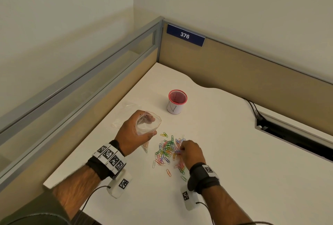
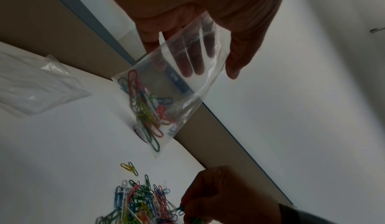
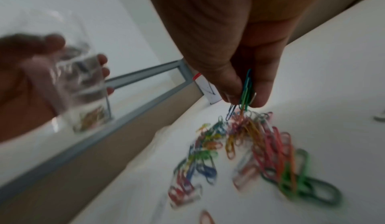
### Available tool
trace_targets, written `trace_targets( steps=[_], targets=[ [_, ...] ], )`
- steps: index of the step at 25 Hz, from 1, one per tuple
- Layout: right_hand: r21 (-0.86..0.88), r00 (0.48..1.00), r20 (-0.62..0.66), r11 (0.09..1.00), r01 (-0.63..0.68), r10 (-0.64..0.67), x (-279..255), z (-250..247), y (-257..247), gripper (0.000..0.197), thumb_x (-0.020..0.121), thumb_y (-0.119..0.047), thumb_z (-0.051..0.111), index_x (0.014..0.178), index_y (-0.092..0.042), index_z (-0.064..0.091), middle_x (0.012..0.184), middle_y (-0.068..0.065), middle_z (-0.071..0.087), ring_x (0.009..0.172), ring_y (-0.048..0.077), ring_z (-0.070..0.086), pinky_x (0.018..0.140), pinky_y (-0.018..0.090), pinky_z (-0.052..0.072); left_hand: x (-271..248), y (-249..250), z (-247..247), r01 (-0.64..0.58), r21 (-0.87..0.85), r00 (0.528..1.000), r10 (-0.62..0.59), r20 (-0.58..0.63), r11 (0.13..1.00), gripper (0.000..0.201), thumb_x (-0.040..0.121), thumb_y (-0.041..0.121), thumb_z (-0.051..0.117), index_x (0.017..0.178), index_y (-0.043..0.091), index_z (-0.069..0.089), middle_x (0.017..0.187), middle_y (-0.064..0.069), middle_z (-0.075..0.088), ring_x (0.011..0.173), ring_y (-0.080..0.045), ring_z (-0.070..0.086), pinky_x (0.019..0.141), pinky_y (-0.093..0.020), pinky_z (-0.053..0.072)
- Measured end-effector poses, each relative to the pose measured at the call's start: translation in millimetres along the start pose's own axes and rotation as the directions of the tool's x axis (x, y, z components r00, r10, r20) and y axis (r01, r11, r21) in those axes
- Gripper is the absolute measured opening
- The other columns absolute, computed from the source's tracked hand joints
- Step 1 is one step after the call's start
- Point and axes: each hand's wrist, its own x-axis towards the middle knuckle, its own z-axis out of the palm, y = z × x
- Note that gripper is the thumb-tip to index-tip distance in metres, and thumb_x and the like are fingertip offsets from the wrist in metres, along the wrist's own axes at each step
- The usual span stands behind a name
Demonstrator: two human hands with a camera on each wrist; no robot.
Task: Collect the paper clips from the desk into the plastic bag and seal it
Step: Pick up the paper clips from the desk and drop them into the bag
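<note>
My left hand (image 1: 134,131) holds a small clear plastic bag (image 1: 147,125) above the white desk (image 1: 234,152), with its mouth spread open upward. Several coloured paper clips (image 2: 145,110) lie in the bag's (image 2: 183,82) lower corner, and my left fingers (image 2: 193,59) show through the film. A pile of coloured paper clips (image 1: 167,151) lies on the desk just right of the bag. My right hand (image 1: 191,151) is down on the pile, and its thumb and fingers (image 3: 233,86) pinch a few green and blue clips (image 3: 246,92).
A red-rimmed white cup (image 1: 177,101) stands behind the pile. A loose clear plastic sheet (image 1: 124,115) lies left of the bag. Partition walls (image 1: 234,66) close the desk at back and left. A cable slot (image 1: 288,134) with black cords runs along the right.
</note>
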Motion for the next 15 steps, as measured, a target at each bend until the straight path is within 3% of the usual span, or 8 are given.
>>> trace_targets(
  steps=[5, 8, 11, 15],
  targets=[
    [0.337, 0.994, -0.073, 0.940, -0.048, 0.077, -6, -42, 5, 0.010, 0.083, -0.002, 0.063, 0.079, -0.009, 0.070, 0.079, 0.005, 0.072, 0.076, 0.022, 0.068, 0.078, 0.039, 0.059, 4, 0, 5, -0.004, 0.013, 1.000, 0.004, 0.017, 1.000, 0.045, 0.075, 0.031, 0.080, 0.113, 0.023, 0.056, 0.109, 0.010, 0.067, 0.109, -0.009, 0.064, 0.103, -0.032, 0.049],
    [0.511, 0.989, -0.141, 0.858, 0.044, 0.034, -19, -87, -12, 0.008, 0.082, -0.001, 0.069, 0.078, -0.008, 0.072, 0.075, 0.007, 0.073, 0.068, 0.019, 0.070, 0.069, 0.029, 0.059, 7, -1, 9, -0.008, 0.023, 0.999, 0.007, 0.033, 1.000, 0.044, 0.076, 0.026, 0.082, 0.112, 0.024, 0.056, 0.109, 0.010, 0.067, 0.109, -0.007, 0.063, 0.102, -0.029, 0.049],
    [0.559, 0.977, -0.201, 0.810, 0.177, -0.075, -33, -133, -41, 0.006, 0.084, -0.004, 0.070, 0.081, -0.009, 0.073, 0.077, 0.004, 0.074, 0.067, 0.013, 0.070, 0.065, 0.018, 0.057, 9, 0, 13, -0.018, 0.033, 0.999, 0.016, 0.047, 0.999, 0.045, 0.076, 0.027, 0.082, 0.113, 0.023, 0.056, 0.110, 0.012, 0.067, 0.110, -0.006, 0.063, 0.101, -0.028, 0.049],
    [0.464, 0.940, -0.232, 0.820, 0.334, -0.252, -46, -166, -82, 0.008, 0.085, -0.009, 0.069, 0.083, -0.016, 0.071, 0.080, -0.002, 0.073, 0.070, 0.009, 0.069, 0.066, 0.012, 0.055, 12, 2, 16, -0.011, 0.034, 0.998, 0.009, 0.062, 0.999, 0.048, 0.073, 0.040, 0.079, 0.112, 0.026, 0.055, 0.112, 0.013, 0.066, 0.111, -0.005, 0.062, 0.098, -0.031, 0.051]
  ],
)
